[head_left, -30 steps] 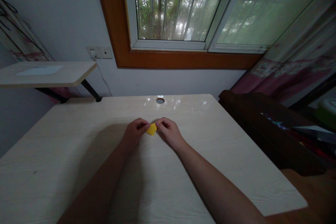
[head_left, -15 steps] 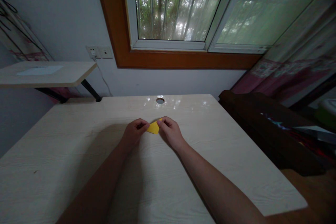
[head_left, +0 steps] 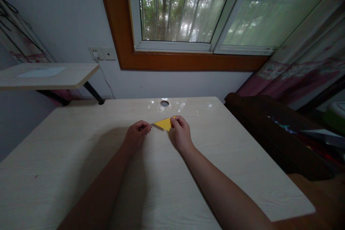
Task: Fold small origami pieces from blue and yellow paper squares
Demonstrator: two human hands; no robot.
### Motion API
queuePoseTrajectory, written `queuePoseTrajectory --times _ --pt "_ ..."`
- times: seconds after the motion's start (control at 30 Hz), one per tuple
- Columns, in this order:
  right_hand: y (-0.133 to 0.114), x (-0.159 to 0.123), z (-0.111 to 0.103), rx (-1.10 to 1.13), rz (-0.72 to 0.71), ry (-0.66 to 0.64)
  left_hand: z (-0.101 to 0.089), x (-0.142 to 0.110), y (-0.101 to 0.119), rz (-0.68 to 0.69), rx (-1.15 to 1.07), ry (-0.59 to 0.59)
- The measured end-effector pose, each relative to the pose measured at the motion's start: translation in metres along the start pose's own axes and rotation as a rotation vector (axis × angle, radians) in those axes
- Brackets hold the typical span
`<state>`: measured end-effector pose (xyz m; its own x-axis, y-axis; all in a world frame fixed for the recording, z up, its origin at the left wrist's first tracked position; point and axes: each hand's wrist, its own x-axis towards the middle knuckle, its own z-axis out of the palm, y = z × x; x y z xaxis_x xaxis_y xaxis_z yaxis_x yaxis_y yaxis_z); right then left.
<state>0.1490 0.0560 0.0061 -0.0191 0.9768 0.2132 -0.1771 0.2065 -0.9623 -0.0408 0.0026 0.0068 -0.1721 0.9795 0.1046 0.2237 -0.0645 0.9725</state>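
A small folded piece of yellow paper is held just above the desk, its pointed end toward the left. My right hand pinches its right end between thumb and fingers. My left hand is beside the left point, its fingers loosely curled together and seemingly holding nothing. Between the left fingertips and the paper's tip is at most a very small gap.
The pale wood desk has a round cable hole near its back edge. A raised shelf with a sheet of paper stands at back left. Dark furniture lies beyond the right edge, below the window.
My right hand has moved right and slightly away with the yellow paper, now showing more of its triangular shape. The paper's left end has come out of my left fingers, which shifted slightly left.
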Motion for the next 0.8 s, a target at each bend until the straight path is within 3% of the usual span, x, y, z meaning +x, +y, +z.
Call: queuePoseTrajectory --times 0.13,0.23,0.47,0.8 --pt "-0.001 0.001 0.000 0.024 0.009 0.031 -0.002 0.001 -0.001 0.031 -0.016 0.095" --pt "0.000 -0.002 0.003 0.009 0.001 -0.049 0.001 0.001 0.000 0.071 -0.023 0.125" --pt "0.004 -0.009 0.004 -0.111 -0.008 -0.272 0.007 -0.002 0.004 0.198 0.097 -0.058" --pt "-0.002 -0.011 0.006 -0.298 -0.192 -0.272 0.007 -0.003 0.000 0.256 0.234 -0.065"
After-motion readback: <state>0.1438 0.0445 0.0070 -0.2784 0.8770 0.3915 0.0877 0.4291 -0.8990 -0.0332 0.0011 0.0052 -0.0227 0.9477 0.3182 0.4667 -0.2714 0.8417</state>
